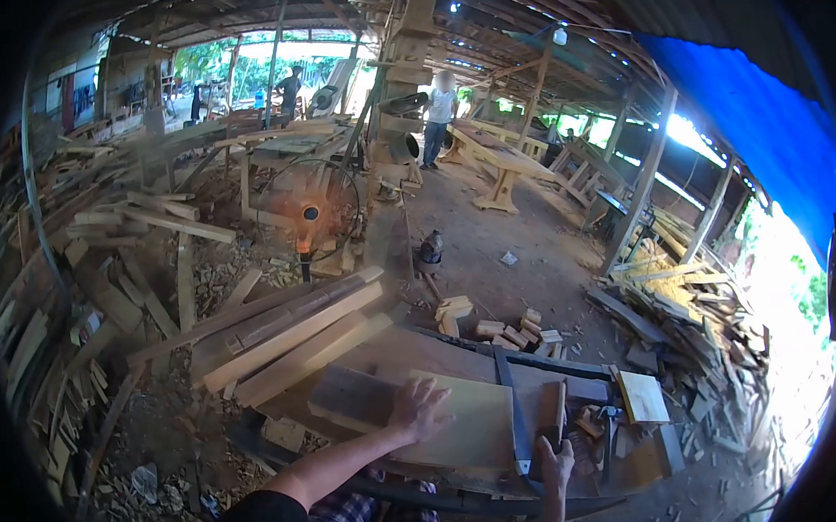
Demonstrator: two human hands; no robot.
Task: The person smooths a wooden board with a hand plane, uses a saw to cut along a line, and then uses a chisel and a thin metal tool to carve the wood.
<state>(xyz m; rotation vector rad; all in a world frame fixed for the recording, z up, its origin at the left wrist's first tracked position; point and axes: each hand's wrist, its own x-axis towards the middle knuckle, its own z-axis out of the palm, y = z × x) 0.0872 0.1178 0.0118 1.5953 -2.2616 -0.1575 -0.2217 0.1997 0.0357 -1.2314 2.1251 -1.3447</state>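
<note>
I see the hands apart — left hand (420,410) spread flat at the end of the dark board (354,390) on the counter (424,353), right hand (555,461) gripping a narrow wooden piece (552,408) — apparently a positioning step, calling next for steady left-hand pressure.

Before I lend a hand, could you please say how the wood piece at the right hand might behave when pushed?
The wood piece is probably stiff, as it looks like solid timber; its flat sides suggest it would slide rather than roll.
</note>
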